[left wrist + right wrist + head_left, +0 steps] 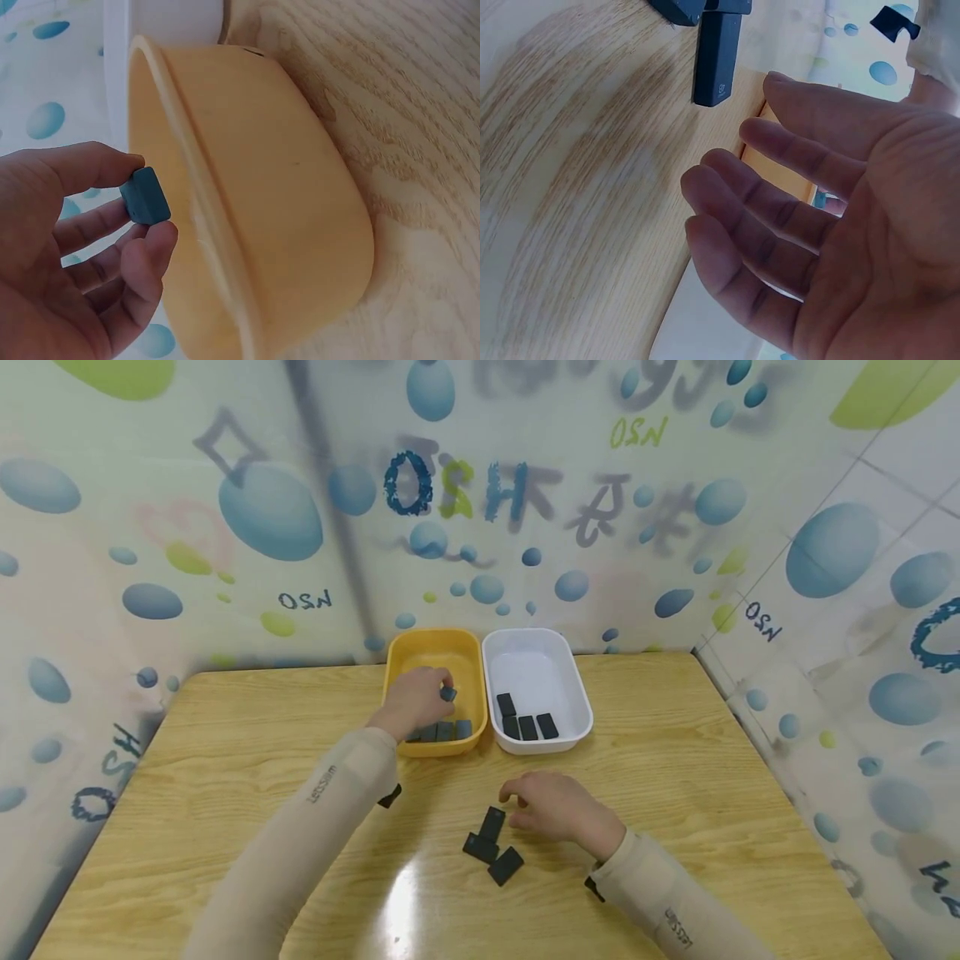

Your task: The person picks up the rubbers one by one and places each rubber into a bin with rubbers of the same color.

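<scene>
My left hand (416, 700) is over the yellow bin (480, 693), pinching a small dark blue rectangular block (146, 196) between thumb and fingertips. In the left wrist view the block is held at the bin's rim, clear of its wall. Several similar blocks (444, 732) lie along the near end inside that bin, partly hidden by the hand. On the table, my right hand (558, 806) is beside three dark blocks (492, 824) lying close together. Its fingers are loosely bent with nothing between them; the right wrist view shows a gap between them and the nearest block (717, 60).
A white bin (536, 668) stands right of the yellow one, with several dark blocks (528, 727) at its near end. Both bins are at the back of the wooden table (300, 710), by a patterned wall covering (480, 552). A small black object shows at each sleeve cuff.
</scene>
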